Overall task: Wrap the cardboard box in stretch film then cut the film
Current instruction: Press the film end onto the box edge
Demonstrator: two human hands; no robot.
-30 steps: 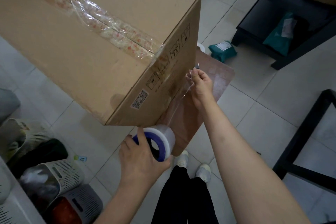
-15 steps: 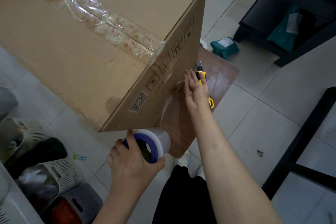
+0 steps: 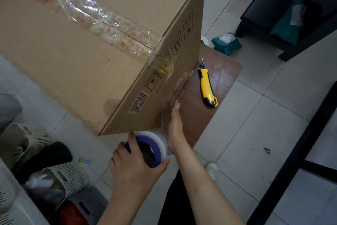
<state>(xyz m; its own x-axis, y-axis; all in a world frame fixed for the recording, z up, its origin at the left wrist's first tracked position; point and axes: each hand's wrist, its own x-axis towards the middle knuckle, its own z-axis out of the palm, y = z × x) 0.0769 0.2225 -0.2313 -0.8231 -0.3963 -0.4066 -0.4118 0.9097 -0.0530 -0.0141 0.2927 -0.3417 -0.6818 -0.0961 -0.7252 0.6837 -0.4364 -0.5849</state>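
L hand (image 3: 135, 170) grips the roll (image 3: 156, 142) just under the box (image 3: 91, 56) corner. R hand (image 3: 175, 126) is flat, fingers straight, pressing film (image 3: 175, 86) onto the box end above the roll. Knife (image 3: 207, 86) lies beyond R hand on the table (image 3: 224, 71), blade out. Risks: tail peels loose w/o firm smoothing; a careless reach nicks fingers.

Pale floor tiles (image 3: 255, 133) lie around the brown table (image 3: 226, 75). A black shelf (image 3: 264, 14) stands beyond it, white baskets (image 3: 76, 175) to its left.

Head-worn view; looks steeply down, close above cardboard box (image 3: 94, 56)
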